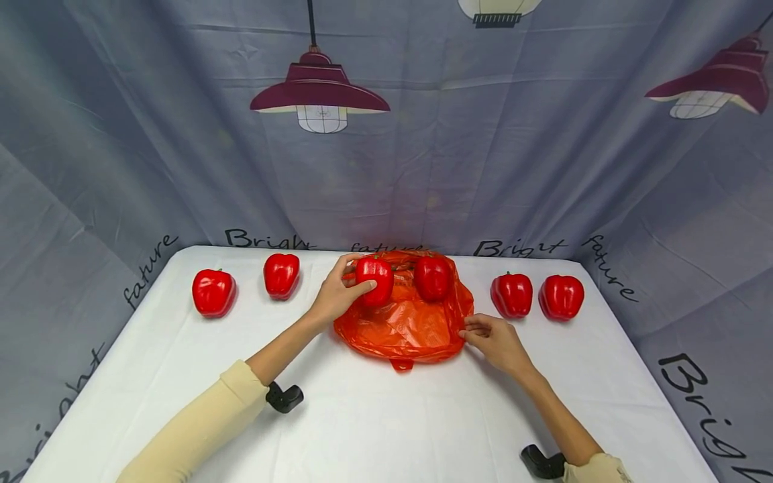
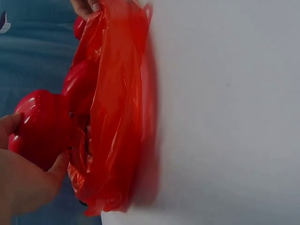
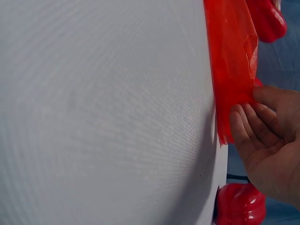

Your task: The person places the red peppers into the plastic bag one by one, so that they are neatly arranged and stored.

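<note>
A red plastic bag (image 1: pixel 404 329) lies spread open in the middle of the table. My left hand (image 1: pixel 335 293) grips a red bell pepper (image 1: pixel 374 276) between thumb and fingers, over the left back part of the bag's mouth. Another bell pepper (image 1: pixel 432 278) rests in the back of the bag, to the right of the held one. At the bag's right edge, my right hand (image 1: pixel 496 341) pinches the rim between thumb and fingertips; the right wrist view shows the raised plastic wall (image 3: pixel 234 61) there. From the left wrist, the held pepper (image 2: pixel 42 126) appears beside the bag's opening.
Two bell peppers, one at the far left (image 1: pixel 214 293) and one nearer the bag (image 1: pixel 281 276), stand on the white table (image 1: pixel 362 429). Two more stand to the right, one inner (image 1: pixel 511 295) and one outer (image 1: pixel 561 298). A printed grey curtain (image 1: pixel 423 168) hangs behind.
</note>
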Available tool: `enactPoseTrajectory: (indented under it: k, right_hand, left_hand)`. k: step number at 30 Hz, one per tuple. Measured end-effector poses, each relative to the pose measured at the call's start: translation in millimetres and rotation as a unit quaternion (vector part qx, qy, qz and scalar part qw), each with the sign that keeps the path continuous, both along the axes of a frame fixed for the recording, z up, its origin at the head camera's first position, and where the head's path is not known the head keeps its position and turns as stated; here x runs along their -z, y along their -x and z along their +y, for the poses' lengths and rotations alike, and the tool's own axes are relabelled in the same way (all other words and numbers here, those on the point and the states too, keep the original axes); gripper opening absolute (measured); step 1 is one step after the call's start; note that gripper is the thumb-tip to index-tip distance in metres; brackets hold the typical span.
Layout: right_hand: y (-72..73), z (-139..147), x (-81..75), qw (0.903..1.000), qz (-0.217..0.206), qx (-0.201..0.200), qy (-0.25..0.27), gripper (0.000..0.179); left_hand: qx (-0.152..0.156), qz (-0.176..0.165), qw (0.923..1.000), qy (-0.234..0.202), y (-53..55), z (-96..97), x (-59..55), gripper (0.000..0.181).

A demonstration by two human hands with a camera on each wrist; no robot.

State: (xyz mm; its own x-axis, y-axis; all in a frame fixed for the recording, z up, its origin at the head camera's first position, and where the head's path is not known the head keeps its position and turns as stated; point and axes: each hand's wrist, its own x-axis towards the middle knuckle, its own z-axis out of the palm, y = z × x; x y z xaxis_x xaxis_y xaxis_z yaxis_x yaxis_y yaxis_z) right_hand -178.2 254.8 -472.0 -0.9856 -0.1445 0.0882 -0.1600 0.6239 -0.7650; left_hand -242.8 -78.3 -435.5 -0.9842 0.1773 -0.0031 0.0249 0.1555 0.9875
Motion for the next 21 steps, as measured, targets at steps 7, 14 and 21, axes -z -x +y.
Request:
enactPoseTrajectory:
  k: [7,14,21]
  right_hand:
    - [-1.1,1,0.4,1.0,0.005,0.0,-0.002,0.027]
    - [-1.8,2,0.7,1.0,0.003,0.001,-0.002,0.029]
    - [-1.1,2,0.6,1.0,0.002,0.0,-0.001,0.029]
  left_hand:
    - [-0.017,-0.021,0.9995,-0.015,17.3,25.5,10.6,0.056]
    - [-0.02,-0.022,0.9995,-0.005,29.0,40.0,20.1,0.058]
    - [-0.024,-0.024,0.9994,0.007,37.2,50.0,21.0,0.061]
